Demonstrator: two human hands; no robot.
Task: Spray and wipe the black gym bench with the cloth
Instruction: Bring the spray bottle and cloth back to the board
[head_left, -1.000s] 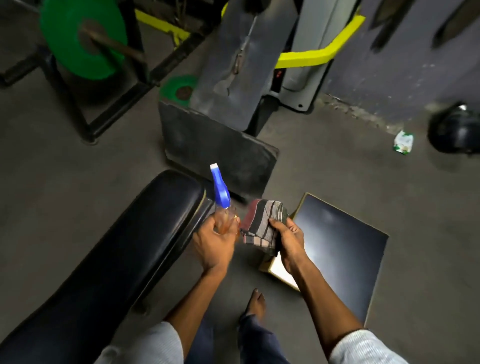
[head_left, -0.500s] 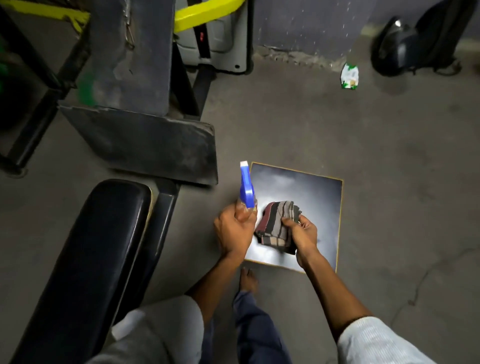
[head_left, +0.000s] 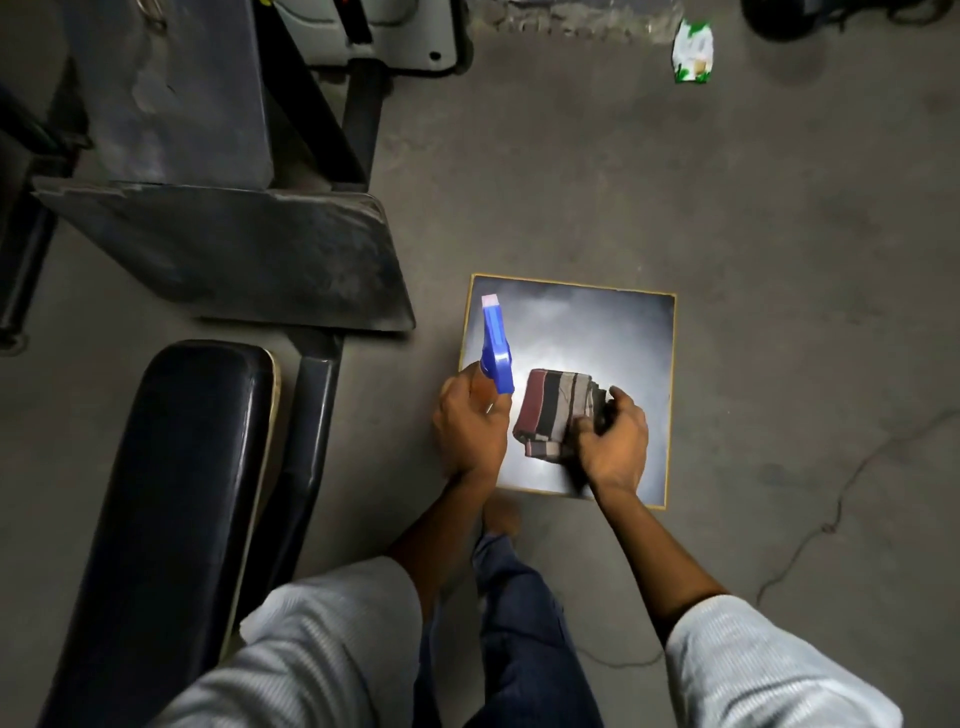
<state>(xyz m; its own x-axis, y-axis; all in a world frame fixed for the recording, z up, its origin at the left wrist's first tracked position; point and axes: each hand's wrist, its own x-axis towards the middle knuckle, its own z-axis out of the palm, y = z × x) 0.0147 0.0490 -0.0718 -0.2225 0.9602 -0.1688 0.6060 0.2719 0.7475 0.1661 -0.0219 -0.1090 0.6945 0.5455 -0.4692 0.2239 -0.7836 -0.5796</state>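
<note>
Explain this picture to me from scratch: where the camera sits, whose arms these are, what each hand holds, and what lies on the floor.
The camera sits on a person's head, looking down at their own arms; no robot is involved. The left hand grips a spray bottle with a blue trigger head. The right hand holds a folded striped cloth. Both hover above a dark square board lying on the concrete floor. To the left lies the black gym bench, which neither hand touches. A green-and-white wrapper lies near the wall.
</note>
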